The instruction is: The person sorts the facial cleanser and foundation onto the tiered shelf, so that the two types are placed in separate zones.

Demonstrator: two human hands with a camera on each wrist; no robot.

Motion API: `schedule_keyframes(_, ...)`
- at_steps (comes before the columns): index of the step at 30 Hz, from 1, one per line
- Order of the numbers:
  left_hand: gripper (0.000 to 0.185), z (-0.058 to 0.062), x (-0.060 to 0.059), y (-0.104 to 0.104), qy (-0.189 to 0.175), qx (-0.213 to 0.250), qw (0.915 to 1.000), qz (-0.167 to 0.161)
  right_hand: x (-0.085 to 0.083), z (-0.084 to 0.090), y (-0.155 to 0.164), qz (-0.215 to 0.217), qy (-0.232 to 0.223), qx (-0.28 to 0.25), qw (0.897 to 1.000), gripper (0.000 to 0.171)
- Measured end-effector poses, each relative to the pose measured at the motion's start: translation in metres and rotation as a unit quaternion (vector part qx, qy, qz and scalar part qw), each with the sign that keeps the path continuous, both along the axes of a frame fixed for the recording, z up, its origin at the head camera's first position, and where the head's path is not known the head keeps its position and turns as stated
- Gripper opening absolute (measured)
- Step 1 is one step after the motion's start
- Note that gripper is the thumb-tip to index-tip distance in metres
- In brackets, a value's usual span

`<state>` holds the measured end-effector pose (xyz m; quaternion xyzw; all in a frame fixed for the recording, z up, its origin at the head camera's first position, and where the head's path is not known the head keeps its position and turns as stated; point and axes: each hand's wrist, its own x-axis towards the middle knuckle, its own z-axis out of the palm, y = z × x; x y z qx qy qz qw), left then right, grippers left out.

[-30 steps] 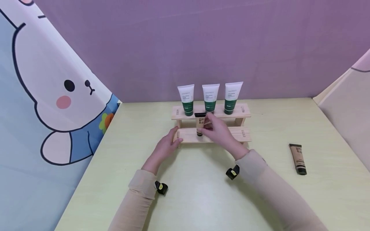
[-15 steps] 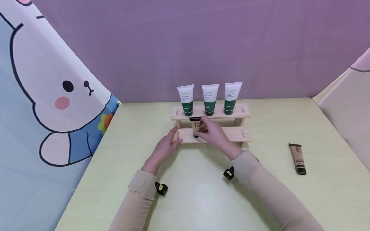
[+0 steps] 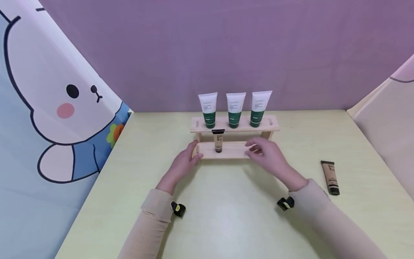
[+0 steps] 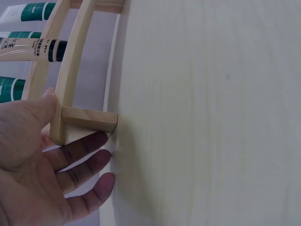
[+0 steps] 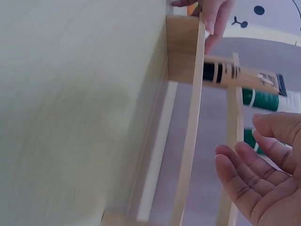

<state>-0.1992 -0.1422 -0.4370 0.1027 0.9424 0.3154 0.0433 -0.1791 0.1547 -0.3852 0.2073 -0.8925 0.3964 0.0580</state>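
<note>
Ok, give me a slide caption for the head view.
Left hand steadies the rack; tan tube stands on its lower shelf, right hand open beside it.

I count three white-and-green tubes (image 3: 207, 109) (image 3: 235, 109) (image 3: 259, 108) standing in a row on the top step of one wooden rack (image 3: 271, 123). Two tan tubes with black caps: one (image 3: 218, 140) upright on the lower step, one (image 3: 330, 177) lying flat on the one table (image 3: 226, 216). My two hands, left (image 3: 182, 166) and right (image 3: 270, 157).
</note>
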Motion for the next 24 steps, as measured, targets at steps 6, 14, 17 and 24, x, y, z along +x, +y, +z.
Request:
schedule_keyframes(6,0.063,0.001,0.0,0.0,0.0,0.002,1.0,0.001,0.018,-0.001,0.04,-0.034,0.008,0.045,0.998,0.019)
schedule_keyframes(14,0.063,0.0,0.0,0.0,0.003,0.004,1.0,-0.002,0.04,-0.01,0.092,-0.087,0.015,0.101,0.991,0.021)
schedule_keyframes(17,0.062,0.0,-0.001,0.0,0.001,0.0,1.0,0.0,0.048,-0.013,0.11,-0.106,0.013,0.116,0.987,0.024)
schedule_keyframes(24,0.062,0.0,-0.001,0.001,-0.001,-0.002,1.0,-0.001,0.063,-0.016,0.15,-0.15,-0.008,0.15,0.977,0.028)
